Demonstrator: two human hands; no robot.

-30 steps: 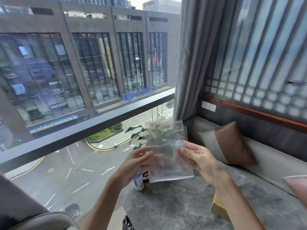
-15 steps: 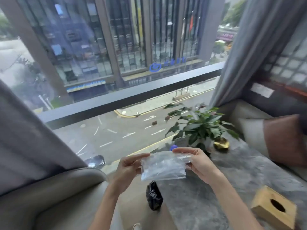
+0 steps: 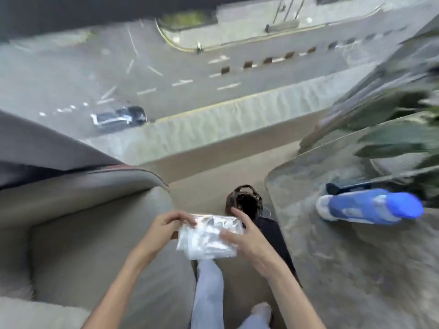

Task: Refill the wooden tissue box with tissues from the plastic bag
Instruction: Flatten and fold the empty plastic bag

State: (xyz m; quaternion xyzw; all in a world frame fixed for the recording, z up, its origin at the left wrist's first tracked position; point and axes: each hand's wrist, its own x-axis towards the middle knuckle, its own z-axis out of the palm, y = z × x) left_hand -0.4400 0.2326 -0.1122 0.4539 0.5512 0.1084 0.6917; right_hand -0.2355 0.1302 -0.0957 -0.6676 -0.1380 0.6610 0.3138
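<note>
A folded, crumpled clear plastic bag (image 3: pixel 209 238) is held low in front of me, above my legs and the floor. My left hand (image 3: pixel 164 227) pinches its upper left edge. My right hand (image 3: pixel 242 236) grips its right side, with fingers spread over the top. I cannot tell whether anything is inside the bag. The wooden tissue box is out of view. The picture is blurred by motion.
A grey marble table (image 3: pixel 332 257) is on the right, with a blue-and-white bottle (image 3: pixel 368 208) and a leafy potted plant (image 3: pixel 399 129) on it. A black bag (image 3: pixel 249 205) sits on the floor beside the table. A beige armchair (image 3: pixel 83 222) is on the left, and the window lies ahead.
The view has swung sharply down toward the floor. Both hands have lowered the plastic bag, which looks more folded and smaller than before. The wooden tissue box has left the view.
</note>
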